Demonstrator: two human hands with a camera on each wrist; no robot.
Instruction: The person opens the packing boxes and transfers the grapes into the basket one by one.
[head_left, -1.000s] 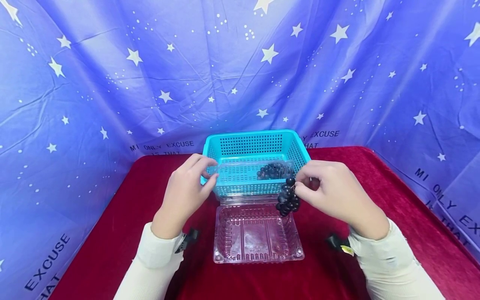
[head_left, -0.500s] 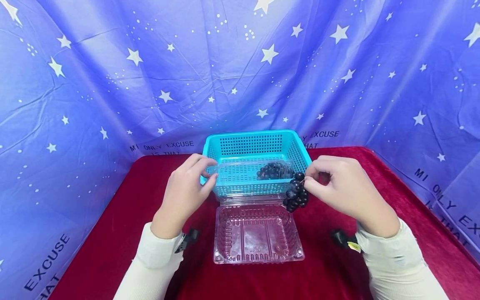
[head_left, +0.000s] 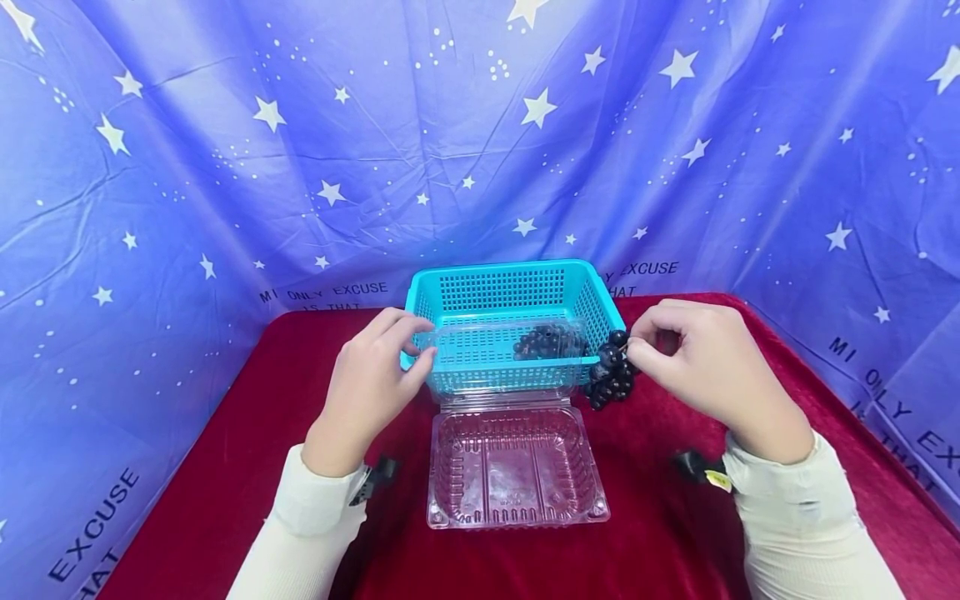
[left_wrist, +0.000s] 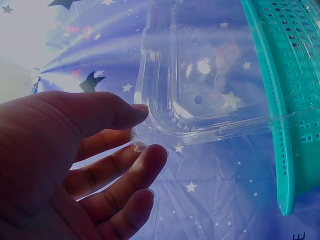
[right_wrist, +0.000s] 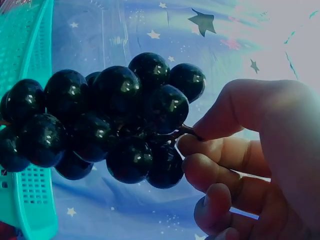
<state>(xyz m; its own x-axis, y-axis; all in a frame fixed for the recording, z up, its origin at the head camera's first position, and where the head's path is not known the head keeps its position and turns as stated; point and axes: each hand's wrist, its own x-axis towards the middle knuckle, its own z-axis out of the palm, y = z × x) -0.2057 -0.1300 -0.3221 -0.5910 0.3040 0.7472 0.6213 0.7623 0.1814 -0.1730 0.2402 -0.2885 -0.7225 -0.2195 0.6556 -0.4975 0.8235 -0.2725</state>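
My right hand (head_left: 701, 371) pinches the stem of a bunch of dark grapes (head_left: 613, 373) between thumb and forefinger. The bunch hangs by the front right corner of the turquoise basket (head_left: 517, 268); in the right wrist view the glossy grapes (right_wrist: 117, 90) fill the left and middle. At the other side, my left hand (head_left: 371, 379) holds a corner of the raised lid (left_wrist: 160, 112) of a clear plastic clamshell box (head_left: 517, 471). Thumb and fingers meet at that lid corner in the left wrist view. The box's base lies flat in front of the basket.
Another dark bunch of grapes (head_left: 547, 342) lies inside the basket, seen through the clear lid. A red cloth (head_left: 300, 408) covers the table. Behind it hangs a blue curtain (head_left: 420, 150) with white stars.
My right hand has moved right and slightly away from me, carrying the grapes from over the box's hinge to beside the basket's corner. The left hand and the box stay put.
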